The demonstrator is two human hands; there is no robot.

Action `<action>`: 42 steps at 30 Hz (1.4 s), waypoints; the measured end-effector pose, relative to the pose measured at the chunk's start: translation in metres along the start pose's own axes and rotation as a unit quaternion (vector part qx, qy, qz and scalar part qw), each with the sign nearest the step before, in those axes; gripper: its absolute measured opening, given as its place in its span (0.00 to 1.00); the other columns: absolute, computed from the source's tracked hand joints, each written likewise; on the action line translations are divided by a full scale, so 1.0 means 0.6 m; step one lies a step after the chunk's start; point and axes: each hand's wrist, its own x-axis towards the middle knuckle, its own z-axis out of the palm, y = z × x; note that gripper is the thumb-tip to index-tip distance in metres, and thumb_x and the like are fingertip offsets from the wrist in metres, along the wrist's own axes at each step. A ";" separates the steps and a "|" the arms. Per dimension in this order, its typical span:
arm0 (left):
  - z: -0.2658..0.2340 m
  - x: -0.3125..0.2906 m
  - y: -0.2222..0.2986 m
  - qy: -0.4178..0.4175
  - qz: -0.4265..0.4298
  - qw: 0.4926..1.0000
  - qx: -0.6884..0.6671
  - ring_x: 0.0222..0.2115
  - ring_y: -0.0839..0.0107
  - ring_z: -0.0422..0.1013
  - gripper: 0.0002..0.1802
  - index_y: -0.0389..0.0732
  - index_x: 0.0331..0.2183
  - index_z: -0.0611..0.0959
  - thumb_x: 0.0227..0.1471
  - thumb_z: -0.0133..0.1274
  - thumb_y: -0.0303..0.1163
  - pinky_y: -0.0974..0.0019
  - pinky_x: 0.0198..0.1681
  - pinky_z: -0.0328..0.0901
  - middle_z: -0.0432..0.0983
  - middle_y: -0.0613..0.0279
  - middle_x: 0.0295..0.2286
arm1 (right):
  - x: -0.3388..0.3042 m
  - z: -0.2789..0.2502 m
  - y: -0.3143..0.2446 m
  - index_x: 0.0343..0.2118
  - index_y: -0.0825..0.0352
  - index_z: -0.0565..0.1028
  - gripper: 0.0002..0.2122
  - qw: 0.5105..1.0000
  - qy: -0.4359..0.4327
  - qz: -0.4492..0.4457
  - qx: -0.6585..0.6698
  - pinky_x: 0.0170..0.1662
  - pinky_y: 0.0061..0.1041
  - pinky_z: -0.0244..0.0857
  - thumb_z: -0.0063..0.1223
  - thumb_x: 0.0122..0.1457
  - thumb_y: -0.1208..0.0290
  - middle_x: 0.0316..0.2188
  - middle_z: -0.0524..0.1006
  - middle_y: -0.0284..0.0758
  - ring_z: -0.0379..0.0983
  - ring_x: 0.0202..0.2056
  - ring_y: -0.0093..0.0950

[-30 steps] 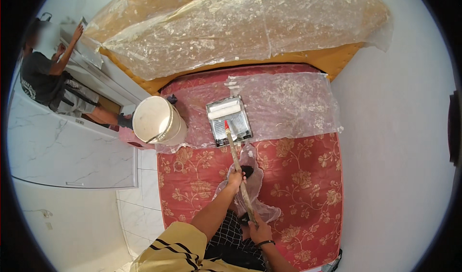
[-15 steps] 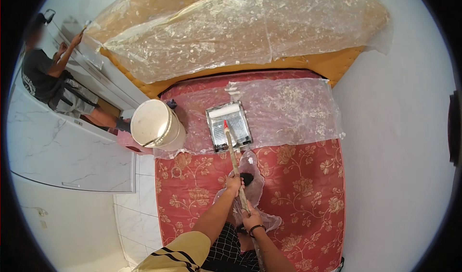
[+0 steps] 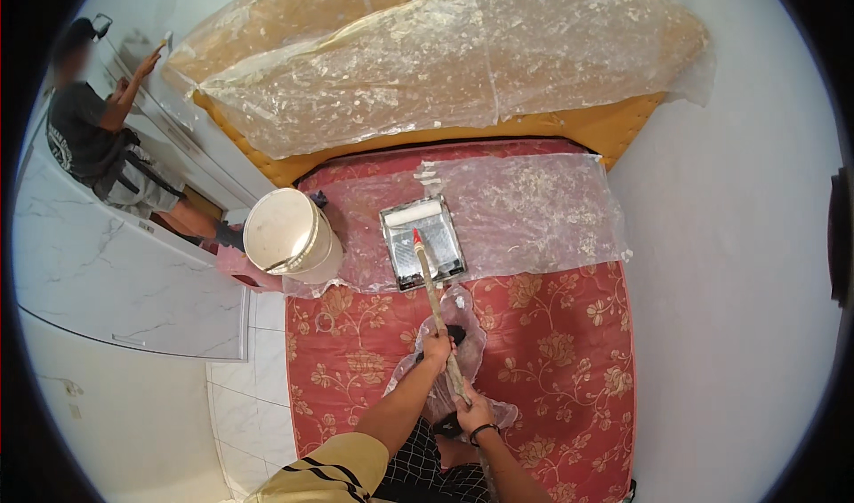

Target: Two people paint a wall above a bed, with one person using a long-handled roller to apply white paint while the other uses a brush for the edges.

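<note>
Since a second ago, the roller [image 3: 413, 214] has been nudged toward the far end of the tray [image 3: 446, 252] and the right hand [image 3: 474, 411] slid closer to the left hand [image 3: 436, 350]. Both sets of fingers are wrapped round the pole [image 3: 431, 291]. Around them is bare mattress [image 3: 553, 347]; straight ahead, the tray with the roller in it is set on a spattered plastic sheet [image 3: 534, 205]; white bucket's [image 3: 326, 256] ahead-left. Mattress could get dripped on if an overloaded roller's pulled back, or tray tipped if shoved too hard. Roller looks solid white, pole's pretty grubby, red-tipped.
</note>
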 end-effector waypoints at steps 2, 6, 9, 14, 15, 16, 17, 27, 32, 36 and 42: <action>0.001 -0.019 0.000 -0.013 -0.029 0.999 -0.002 0.12 0.75 0.62 0.06 0.38 0.34 0.69 0.55 0.41 0.30 0.70 0.11 0.61 0.65 0.62 0.18 | -0.016 -0.015 0.005 0.54 0.56 0.62 0.24 1.000 -0.002 -0.023 -0.003 0.44 0.33 0.63 0.48 0.52 0.63 0.38 0.73 0.51 0.70 0.41 0.44; 0.008 -0.043 0.004 -0.024 -0.011 0.999 -0.020 0.13 0.76 0.62 0.07 0.37 0.35 0.70 0.55 0.41 0.30 0.70 0.13 0.61 0.66 0.62 0.20 | -0.024 -0.027 0.009 0.54 0.56 0.63 0.24 1.000 -0.022 -0.013 0.017 0.46 0.30 0.62 0.48 0.52 0.63 0.40 0.73 0.50 0.69 0.44 0.43; 0.010 -0.044 0.011 -0.024 -0.004 1.000 -0.009 0.14 0.75 0.63 0.08 0.37 0.36 0.69 0.55 0.41 0.30 0.71 0.14 0.61 0.66 0.62 0.20 | -0.020 -0.030 -0.003 0.55 0.52 0.61 0.23 0.998 -0.011 -0.045 0.035 0.34 0.31 0.67 0.48 0.55 0.64 0.31 0.77 0.43 0.74 0.30 0.38; 0.013 -0.042 0.020 -0.053 -0.018 0.998 0.013 0.16 0.75 0.65 0.09 0.37 0.38 0.68 0.54 0.43 0.29 0.70 0.16 0.64 0.66 0.63 0.21 | -0.022 -0.059 -0.034 0.57 0.41 0.56 0.24 0.913 -0.163 0.213 0.309 0.11 0.19 0.50 0.46 0.58 0.65 0.12 0.62 0.25 0.53 0.10 0.16; 0.014 -0.045 0.020 -0.043 0.002 0.999 0.008 0.16 0.75 0.65 0.09 0.37 0.38 0.68 0.54 0.43 0.29 0.70 0.16 0.64 0.66 0.63 0.21 | -0.024 -0.065 -0.038 0.57 0.41 0.56 0.24 0.914 -0.165 0.205 0.309 0.11 0.19 0.50 0.46 0.58 0.65 0.12 0.62 0.25 0.53 0.10 0.16; 0.015 -0.048 0.020 -0.051 0.007 0.999 0.007 0.17 0.75 0.65 0.10 0.36 0.39 0.68 0.54 0.43 0.28 0.70 0.16 0.64 0.66 0.62 0.21 | -0.026 -0.072 -0.040 0.57 0.41 0.56 0.24 0.904 -0.179 0.199 0.333 0.12 0.19 0.51 0.46 0.58 0.65 0.13 0.62 0.26 0.54 0.10 0.16; 0.016 -0.051 0.020 -0.056 -0.007 0.998 0.012 0.17 0.74 0.65 0.12 0.36 0.41 0.67 0.53 0.43 0.27 0.69 0.17 0.65 0.66 0.62 0.21 | -0.027 -0.076 -0.041 0.57 0.41 0.57 0.24 0.897 -0.181 0.211 0.345 0.12 0.19 0.51 0.47 0.58 0.65 0.13 0.63 0.26 0.55 0.11 0.16; 0.009 -0.091 0.012 -0.100 -0.057 0.993 -0.022 0.20 0.70 0.68 0.19 0.41 0.48 0.62 0.54 0.43 0.26 0.66 0.22 0.69 0.66 0.62 0.24 | -0.060 -0.072 0.005 0.55 0.47 0.61 0.22 0.933 -0.159 0.144 0.290 0.11 0.17 0.50 0.48 0.56 0.66 0.13 0.64 0.27 0.54 0.10 0.16; -0.009 -0.158 0.000 -0.123 -0.061 0.990 -0.020 0.22 0.68 0.70 0.15 0.40 0.45 0.63 0.54 0.42 0.26 0.63 0.24 0.71 0.66 0.61 0.24 | -0.131 -0.086 -0.001 0.57 0.54 0.58 0.24 0.949 -0.111 0.189 0.228 0.12 0.17 0.51 0.46 0.57 0.69 0.12 0.63 0.26 0.56 0.10 0.17; -0.032 -0.208 -0.022 -0.146 -0.100 0.984 -0.009 0.21 0.66 0.72 0.09 0.38 0.39 0.66 0.54 0.43 0.26 0.65 0.23 0.70 0.67 0.61 0.23 | -0.209 -0.122 -0.041 0.58 0.52 0.57 0.24 0.939 -0.134 0.183 0.259 0.11 0.18 0.51 0.46 0.57 0.68 0.12 0.63 0.26 0.55 0.10 0.17; -0.046 -0.193 -0.042 -0.139 -0.100 0.982 0.076 0.20 0.65 0.72 0.07 0.37 0.37 0.68 0.54 0.44 0.28 0.63 0.22 0.70 0.69 0.59 0.23 | -0.198 -0.107 -0.046 0.58 0.51 0.55 0.24 0.921 -0.139 0.239 0.274 0.11 0.18 0.49 0.44 0.58 0.68 0.11 0.61 0.27 0.55 0.09 0.18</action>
